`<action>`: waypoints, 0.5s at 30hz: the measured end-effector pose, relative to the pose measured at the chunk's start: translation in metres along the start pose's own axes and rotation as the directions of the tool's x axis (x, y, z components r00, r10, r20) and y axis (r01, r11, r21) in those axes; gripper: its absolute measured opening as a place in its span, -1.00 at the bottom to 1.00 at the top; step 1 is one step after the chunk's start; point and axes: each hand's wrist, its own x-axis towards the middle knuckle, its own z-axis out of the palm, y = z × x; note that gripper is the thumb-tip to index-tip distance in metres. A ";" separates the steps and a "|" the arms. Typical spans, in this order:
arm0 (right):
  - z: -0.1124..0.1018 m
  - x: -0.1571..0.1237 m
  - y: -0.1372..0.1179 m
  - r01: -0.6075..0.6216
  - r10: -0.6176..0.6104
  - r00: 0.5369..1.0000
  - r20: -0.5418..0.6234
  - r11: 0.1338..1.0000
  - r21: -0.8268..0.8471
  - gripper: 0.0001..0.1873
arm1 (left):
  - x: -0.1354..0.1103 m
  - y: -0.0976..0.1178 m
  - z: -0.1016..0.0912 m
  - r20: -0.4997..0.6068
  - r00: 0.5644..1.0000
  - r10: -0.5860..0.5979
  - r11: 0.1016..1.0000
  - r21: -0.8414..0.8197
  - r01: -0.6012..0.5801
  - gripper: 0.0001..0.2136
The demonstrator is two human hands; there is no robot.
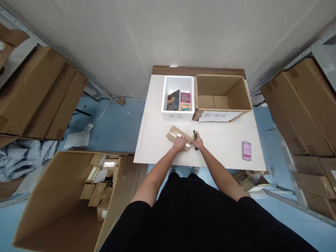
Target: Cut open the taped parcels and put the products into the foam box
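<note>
A small taped cardboard parcel [176, 134] lies flat on the white table [223, 140], near its front edge. My left hand [180, 143] rests on top of the parcel's near end, fingers lying flat on it. My right hand [198, 141] is closed around a black and yellow utility knife [194, 135], held upright right beside the parcel's right end.
A white foam box [178, 113] holding books [179, 100] and an open cardboard box [222, 92] with a paper label stand at the table's back. A pink item [246, 151] lies at the right. A big carton [65, 196] of parcels sits on the floor at left; shelving with cartons flanks both sides.
</note>
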 end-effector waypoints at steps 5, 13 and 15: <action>-0.006 0.014 -0.023 0.030 -0.027 0.994 0.110 0.999 -0.029 0.33 | 0.000 -0.004 -0.005 0.039 0.998 -0.056 0.998 -0.025 0.057 -0.54; -0.010 0.020 -0.046 0.172 -0.128 0.955 0.268 0.973 -0.150 0.30 | -0.010 0.009 0.004 0.067 0.970 -0.235 0.968 -0.070 0.240 -0.48; -0.008 0.018 -0.048 0.179 -0.133 0.952 0.276 0.972 -0.150 0.30 | -0.012 0.013 0.007 0.073 0.956 -0.286 0.953 -0.083 0.291 -0.50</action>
